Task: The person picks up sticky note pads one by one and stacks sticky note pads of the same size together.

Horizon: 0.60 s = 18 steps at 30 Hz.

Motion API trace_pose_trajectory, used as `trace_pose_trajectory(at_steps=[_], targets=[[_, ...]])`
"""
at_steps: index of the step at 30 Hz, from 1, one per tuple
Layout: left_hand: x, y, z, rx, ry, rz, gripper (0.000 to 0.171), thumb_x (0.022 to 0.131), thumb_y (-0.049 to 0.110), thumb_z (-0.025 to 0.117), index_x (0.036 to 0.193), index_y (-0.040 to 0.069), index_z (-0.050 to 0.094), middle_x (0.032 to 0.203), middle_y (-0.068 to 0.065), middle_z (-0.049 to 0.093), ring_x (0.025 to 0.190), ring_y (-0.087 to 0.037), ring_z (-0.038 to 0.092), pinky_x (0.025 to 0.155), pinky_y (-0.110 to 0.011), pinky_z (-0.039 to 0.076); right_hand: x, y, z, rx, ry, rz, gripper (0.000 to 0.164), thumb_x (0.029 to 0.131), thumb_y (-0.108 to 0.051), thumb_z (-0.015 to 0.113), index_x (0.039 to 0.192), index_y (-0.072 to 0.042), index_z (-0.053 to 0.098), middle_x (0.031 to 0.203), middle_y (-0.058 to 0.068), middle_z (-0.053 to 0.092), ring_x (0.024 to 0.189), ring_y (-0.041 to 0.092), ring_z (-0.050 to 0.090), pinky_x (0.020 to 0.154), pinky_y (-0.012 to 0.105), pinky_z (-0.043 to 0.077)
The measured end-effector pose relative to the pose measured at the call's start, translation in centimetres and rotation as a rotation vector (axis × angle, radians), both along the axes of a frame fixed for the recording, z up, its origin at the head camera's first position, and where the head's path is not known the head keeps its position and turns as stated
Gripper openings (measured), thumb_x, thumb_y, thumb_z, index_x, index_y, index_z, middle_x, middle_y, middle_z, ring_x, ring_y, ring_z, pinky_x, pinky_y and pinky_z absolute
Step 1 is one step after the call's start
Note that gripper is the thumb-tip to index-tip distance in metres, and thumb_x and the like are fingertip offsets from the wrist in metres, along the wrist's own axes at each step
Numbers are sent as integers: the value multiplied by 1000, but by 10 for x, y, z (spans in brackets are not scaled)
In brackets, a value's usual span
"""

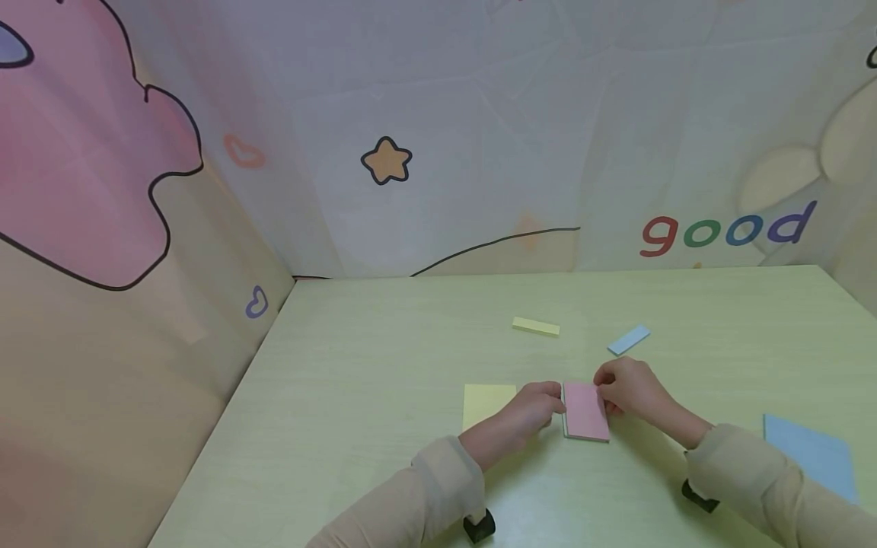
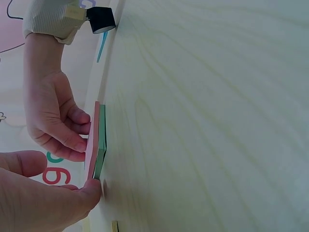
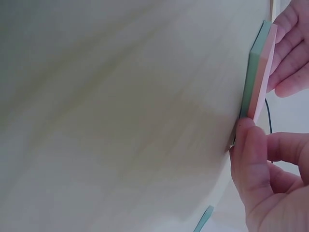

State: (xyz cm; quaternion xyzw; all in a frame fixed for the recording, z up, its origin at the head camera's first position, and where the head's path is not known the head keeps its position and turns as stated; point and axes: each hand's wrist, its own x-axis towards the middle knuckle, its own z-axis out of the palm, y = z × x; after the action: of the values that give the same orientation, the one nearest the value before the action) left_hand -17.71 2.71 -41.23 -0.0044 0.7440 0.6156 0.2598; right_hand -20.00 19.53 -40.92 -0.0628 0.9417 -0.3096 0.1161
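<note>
The rectangular pink paper pad (image 1: 585,413) is the dial's centre in the head view, lying flush-looking on a mint-green paper pad (image 2: 101,145) between two hands. From the left, the tabletop's slanting side edge stands well apart from the stack. Wood grain stretches from there to the flat pale yellow square of paper (image 1: 485,405) at 9 o'clock. The left hand (image 1: 521,418) comes in from 9 o'clock, fingers fairly straight, tips touching the stack's left edge. A narrow pale yellow paper strip (image 1: 536,327) lies at 11 o'clock, a narrow light blue paper strip (image 1: 628,340) at 1 o'clock. The right hand (image 1: 630,384), at 2 o'clock, holds the stack's right edge with bent fingers. Well apart at 3 o'clock is a larger light blue sheet (image 1: 808,449).

The pale greenish wood-grain tabletop (image 1: 370,365) meets a printed cloth backdrop (image 1: 452,114) showing a pink cartoon shape, an orange star and a multicoloured "good".

The left hand covers part of the yellow square; the right beige sleeve (image 1: 760,472) overlaps the blue sheet. Both sleeves are cut off below, and the right thumb's exact contact is hard to make out.
</note>
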Motion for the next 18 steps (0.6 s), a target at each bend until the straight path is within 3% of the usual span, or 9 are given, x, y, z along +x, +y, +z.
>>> trace_pose_trajectory(at_steps=[18], targets=[[0,0,1,6,4,4,31,83,2,48,112,1,57,114,-5,57,108,-19,47,95,-45,36,1,-4,2,-11,-5,-4,11,77,3,53,83,4,61,64,5,56,50,10,49,47,24,43]])
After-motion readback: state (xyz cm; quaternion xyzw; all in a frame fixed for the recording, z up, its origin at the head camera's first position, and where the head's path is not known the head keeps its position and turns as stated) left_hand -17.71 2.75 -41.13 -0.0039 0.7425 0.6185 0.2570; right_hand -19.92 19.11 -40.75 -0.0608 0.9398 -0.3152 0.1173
